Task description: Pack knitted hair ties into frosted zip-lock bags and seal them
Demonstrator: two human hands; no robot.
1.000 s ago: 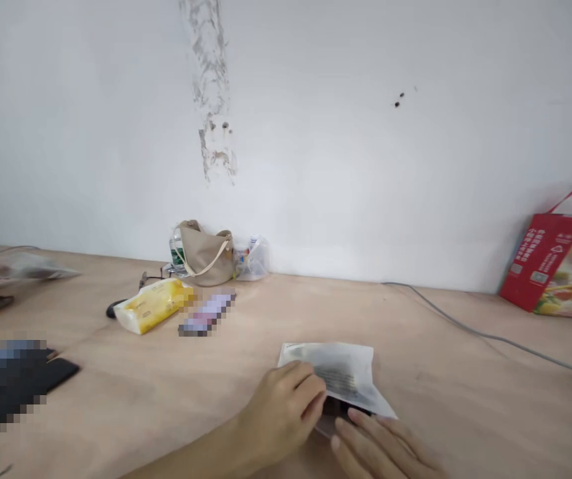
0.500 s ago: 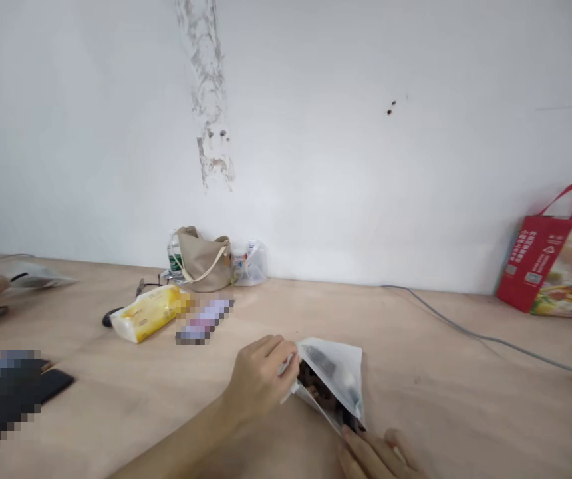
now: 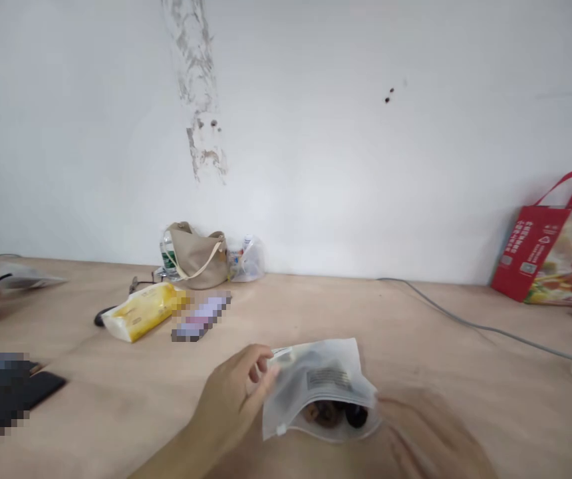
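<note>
A frosted zip bag [image 3: 293, 389] lies on the table in front of me, its zipped mouth facing me and gaping. A white slider sits near the mouth's left end. Inside show brown items [image 3: 323, 414] and a round black one [image 3: 356, 415], too unclear to name. My left hand [image 3: 239, 386] is at the bag's left edge, thumb over the film and fingers curled, gripping it. At the bag's right corner is my right hand [image 3: 428, 429], smeared by motion; its fingertips touch the corner, but their closure is unclear.
Behind lie a yellow tissue pack [image 3: 146, 309], a blurred-out purple phone-like thing [image 3: 202, 316] and a beige handbag [image 3: 201, 259]. A red carrier bag [image 3: 530, 249] stands far right, near a grey cable [image 3: 445, 313]. Dark flat things [image 3: 6, 399] lie at left.
The zip bag has turned so its mouth faces me and the printed side shows. My left hand has shifted left and slightly down; my right hand has moved right and up to the bag's corner.
</note>
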